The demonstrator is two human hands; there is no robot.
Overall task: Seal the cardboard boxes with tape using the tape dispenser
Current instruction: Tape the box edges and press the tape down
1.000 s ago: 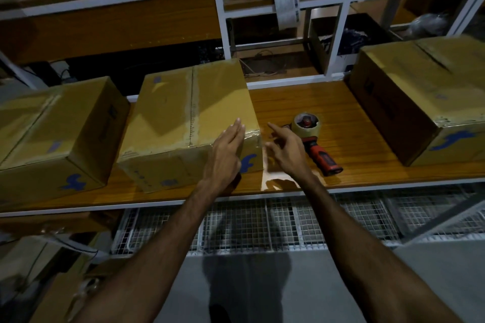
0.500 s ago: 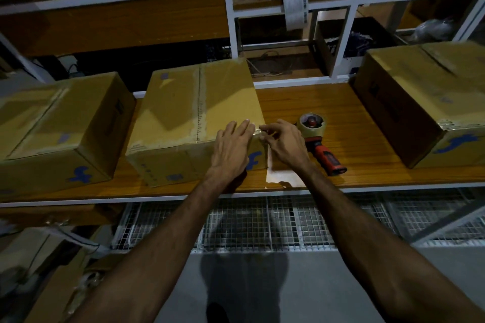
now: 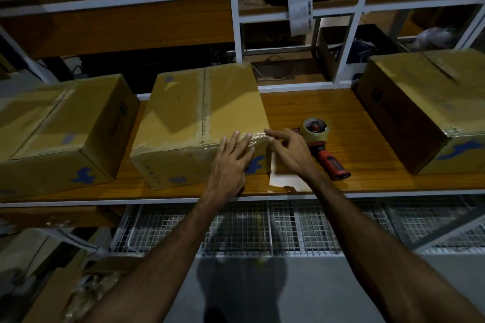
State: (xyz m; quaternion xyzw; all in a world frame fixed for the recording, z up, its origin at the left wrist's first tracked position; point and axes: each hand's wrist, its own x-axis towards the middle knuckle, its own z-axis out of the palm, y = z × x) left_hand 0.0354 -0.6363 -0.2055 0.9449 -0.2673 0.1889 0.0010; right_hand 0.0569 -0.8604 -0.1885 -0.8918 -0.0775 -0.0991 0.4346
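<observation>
The middle cardboard box (image 3: 189, 118) stands on the wooden shelf (image 3: 341, 144), with tape along its top seam and shiny tape across its near right edge. My left hand (image 3: 231, 162) lies flat with straight fingers on that near edge and front face. My right hand (image 3: 288, 152) touches the box's near right corner with its fingertips, fingers loosely bent and holding nothing. The tape dispenser (image 3: 321, 147), a tan roll on a red and black handle, lies on the shelf just right of my right hand.
A second box (image 3: 60, 128) stands to the left and a third box (image 3: 425, 110) to the right on the same shelf. White rack posts (image 3: 235, 21) rise behind. A wire mesh shelf (image 3: 288, 225) runs below.
Both hands reached forward to the middle box: the left went from hovering to pressing flat on its near edge, the right from the shelf to the box's right corner.
</observation>
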